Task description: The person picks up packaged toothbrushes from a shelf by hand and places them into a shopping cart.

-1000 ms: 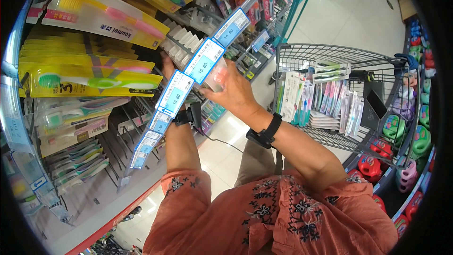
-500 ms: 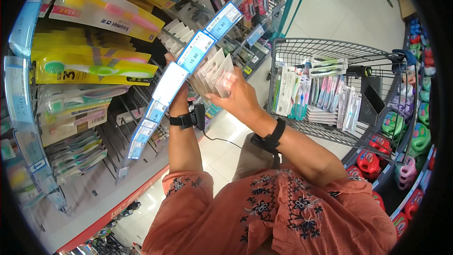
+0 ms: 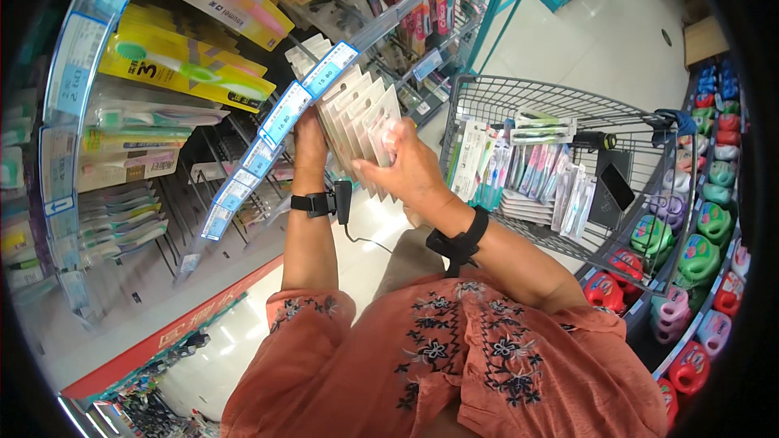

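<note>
A row of flat white carded packs [image 3: 350, 119], with slots at their tops, hangs on the rack just right of the price strip. My right hand [image 3: 411, 164] grips the nearest of them, thumb on one side and fingers on the other. Something pinkish shows in the front pack beside the fingers. My left hand [image 3: 310, 143] reaches up behind the price strip [image 3: 284, 113] on the packs' other side. Its fingers are hidden by the strip and the packs, so its hold does not show. Both wrists wear black straps.
Carded toothbrushes [image 3: 191, 69] hang on hooks at the left. A grey wire shopping cart [image 3: 560, 89] stands to the right, holding packaged toothbrushes [image 3: 544, 166] and a black phone [image 3: 619, 185]. Beyond it, colourful detergent bottles [image 3: 699, 258] line a low shelf. A dark cable hangs near my left wrist.
The white packs now show more fully below the price strip and look more fanned out. My right hand stays on the front ones. The whole view has shifted slightly.
</note>
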Demonstrator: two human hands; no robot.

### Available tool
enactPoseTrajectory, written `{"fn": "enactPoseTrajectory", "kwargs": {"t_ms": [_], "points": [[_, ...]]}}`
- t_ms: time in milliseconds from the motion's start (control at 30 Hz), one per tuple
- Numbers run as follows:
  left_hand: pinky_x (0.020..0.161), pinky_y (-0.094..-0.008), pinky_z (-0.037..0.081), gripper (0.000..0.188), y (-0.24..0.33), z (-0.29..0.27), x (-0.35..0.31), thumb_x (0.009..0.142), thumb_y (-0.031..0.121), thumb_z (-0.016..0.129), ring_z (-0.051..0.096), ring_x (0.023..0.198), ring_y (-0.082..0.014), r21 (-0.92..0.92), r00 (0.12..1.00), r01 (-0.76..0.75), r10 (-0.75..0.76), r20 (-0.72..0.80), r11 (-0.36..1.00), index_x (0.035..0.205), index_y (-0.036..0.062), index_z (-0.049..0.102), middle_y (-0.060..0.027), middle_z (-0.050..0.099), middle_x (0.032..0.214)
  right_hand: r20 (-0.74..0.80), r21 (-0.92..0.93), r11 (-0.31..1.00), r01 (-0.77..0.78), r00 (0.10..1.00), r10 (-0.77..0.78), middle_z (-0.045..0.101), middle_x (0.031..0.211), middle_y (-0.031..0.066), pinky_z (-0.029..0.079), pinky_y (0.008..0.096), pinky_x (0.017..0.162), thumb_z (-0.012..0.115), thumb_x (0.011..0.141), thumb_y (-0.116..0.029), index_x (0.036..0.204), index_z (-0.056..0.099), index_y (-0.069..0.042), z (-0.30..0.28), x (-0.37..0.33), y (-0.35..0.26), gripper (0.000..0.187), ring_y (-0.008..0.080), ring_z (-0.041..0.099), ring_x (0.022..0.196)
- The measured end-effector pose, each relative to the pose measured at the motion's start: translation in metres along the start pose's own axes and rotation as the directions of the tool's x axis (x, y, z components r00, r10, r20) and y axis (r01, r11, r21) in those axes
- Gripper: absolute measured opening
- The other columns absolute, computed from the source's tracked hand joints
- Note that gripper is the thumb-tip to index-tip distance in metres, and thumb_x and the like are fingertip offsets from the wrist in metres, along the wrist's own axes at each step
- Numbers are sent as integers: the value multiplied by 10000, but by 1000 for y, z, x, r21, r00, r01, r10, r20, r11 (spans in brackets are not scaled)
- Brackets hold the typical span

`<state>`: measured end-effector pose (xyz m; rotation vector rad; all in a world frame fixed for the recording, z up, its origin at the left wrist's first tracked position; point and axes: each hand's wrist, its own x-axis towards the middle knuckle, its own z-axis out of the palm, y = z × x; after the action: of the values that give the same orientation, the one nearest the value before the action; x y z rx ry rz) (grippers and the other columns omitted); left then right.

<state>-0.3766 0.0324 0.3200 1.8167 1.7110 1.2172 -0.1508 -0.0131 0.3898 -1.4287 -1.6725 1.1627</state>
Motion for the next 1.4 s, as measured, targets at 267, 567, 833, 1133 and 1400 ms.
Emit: {"fn": "enactPoseTrajectory", "kwargs": {"t_ms": [267,567,833,1133,1400], "points": [[1049,-392,429,618,27,4,-2,1064,470,372,564,1209,-297,198,999,6,-12,29,980,1407,-37,457,-182,586,1321,49,-2,1000,26,998,-26,679,975,254,554,482,720,855,715,-422,1152,433,-20,-6,-4,-2,728,440,684,850],[933,-342,538,739,59,28,-5,1007,674,359,633,1136,-203,-802,832,381,-549,80,461,1407,67,489,-96,621,1294,45,-47,996,73,996,-71,686,1007,237,559,446,761,865,714,-379,1182,446,27,-15,-16,3,748,417,691,899],[931,-351,547,583,44,39,-28,1074,521,311,632,1131,-198,-802,856,351,-512,66,483,1419,75,460,-93,612,1300,31,-55,979,196,980,-194,665,958,224,553,468,720,870,710,-370,1205,480,20,-30,-28,-2,741,434,676,854],[988,-355,514,734,75,49,-49,1034,634,314,628,1148,-240,-798,814,423,-567,128,428,1426,33,472,-136,615,1298,84,-96,990,106,992,-98,669,975,232,556,457,744,880,698,-376,1206,487,30,-48,-46,6,760,428,679,864],[1010,-380,507,819,92,69,-68,998,707,301,629,1165,-260,-832,716,525,-623,317,180,1450,43,461,-139,597,1350,248,-223,972,-71,960,127,677,981,269,555,472,743,831,723,-483,1216,422,32,-69,-50,2,822,440,692,857]]}}
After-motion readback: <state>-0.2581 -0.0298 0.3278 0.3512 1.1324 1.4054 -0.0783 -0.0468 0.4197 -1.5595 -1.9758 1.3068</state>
